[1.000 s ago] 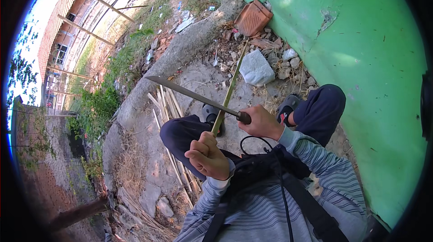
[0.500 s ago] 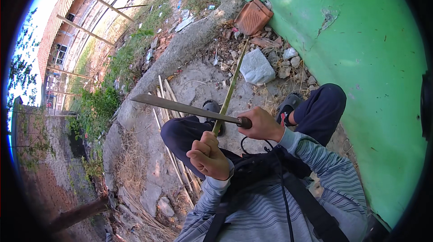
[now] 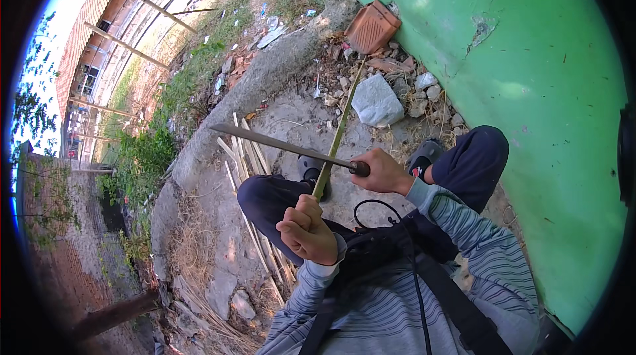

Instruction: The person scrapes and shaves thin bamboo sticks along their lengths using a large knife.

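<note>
My left hand (image 3: pixel 307 230) is closed round the near end of a long green bamboo strip (image 3: pixel 340 128), which points away from me toward the rubble. In my right hand (image 3: pixel 382 172) is the dark handle of a machete (image 3: pixel 278 144). Its long blade reaches to the left and crosses the strip just beyond my left fist; whether the edge touches the strip I cannot tell. Beside my left knee lies a bundle of pale split bamboo strips (image 3: pixel 249 150) on the ground.
A white stone block (image 3: pixel 377 101) sits ahead between my feet and the rubble. Orange roof tiles (image 3: pixel 373 26) lean against the green wall (image 3: pixel 530 123) on the right. A low concrete kerb (image 3: pixel 265 70) curves along the left, with bushes (image 3: pixel 142 159) past it.
My right hand has shifted slightly, and the machete blade's tip has moved right and a little down the picture, its face turned more edge-on. My left hand and the strip stay nearly still.
</note>
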The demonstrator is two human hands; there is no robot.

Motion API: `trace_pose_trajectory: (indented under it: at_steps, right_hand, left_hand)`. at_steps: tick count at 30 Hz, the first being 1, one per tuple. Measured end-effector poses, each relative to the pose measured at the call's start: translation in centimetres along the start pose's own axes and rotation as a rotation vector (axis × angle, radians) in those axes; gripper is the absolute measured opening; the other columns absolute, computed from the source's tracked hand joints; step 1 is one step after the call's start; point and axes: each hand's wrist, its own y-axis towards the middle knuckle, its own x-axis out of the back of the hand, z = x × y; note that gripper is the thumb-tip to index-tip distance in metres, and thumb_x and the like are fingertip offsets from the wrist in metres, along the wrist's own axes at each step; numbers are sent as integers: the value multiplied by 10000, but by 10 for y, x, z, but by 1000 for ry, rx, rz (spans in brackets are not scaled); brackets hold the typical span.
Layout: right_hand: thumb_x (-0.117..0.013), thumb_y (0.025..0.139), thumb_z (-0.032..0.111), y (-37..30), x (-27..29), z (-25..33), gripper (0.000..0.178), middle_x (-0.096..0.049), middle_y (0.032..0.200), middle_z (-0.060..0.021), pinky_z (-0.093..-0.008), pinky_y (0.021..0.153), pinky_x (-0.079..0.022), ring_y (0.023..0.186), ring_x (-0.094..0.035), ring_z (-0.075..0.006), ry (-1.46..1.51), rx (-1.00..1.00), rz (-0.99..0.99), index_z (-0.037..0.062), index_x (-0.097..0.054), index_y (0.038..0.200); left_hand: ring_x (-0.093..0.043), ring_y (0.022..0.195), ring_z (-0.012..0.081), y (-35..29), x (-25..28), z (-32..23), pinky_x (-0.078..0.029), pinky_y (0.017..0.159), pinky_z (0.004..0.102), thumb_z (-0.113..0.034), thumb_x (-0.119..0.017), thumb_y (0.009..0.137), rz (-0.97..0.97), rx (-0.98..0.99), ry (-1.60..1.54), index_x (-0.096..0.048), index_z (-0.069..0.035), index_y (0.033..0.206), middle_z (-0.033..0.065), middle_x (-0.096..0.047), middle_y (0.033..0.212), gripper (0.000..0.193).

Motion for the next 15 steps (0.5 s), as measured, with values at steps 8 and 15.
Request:
trace_pose_trajectory:
  at_steps: [8,15]
  right_hand:
    - [-753,767,245,15,-1,-35,273,-669,703,-202,-445,668,-521,656,-669,-362,-42,-170,-39,-20,-694,799]
    - [-750,766,275,30,-4,-59,291,-669,678,-196,-453,661,-524,653,-683,-356,-84,-194,-10,-11,-697,769]
  left_hand:
    - [-202,571,133,2,7,3,-279,616,349,-388,-275,1164,7,-19,-5,-247,-140,723,-22,-180,664,507]
    - [-190,567,134,7,10,1,-276,612,353,-389,-279,1164,-14,1,-15,-243,-144,704,-24,-160,649,523]
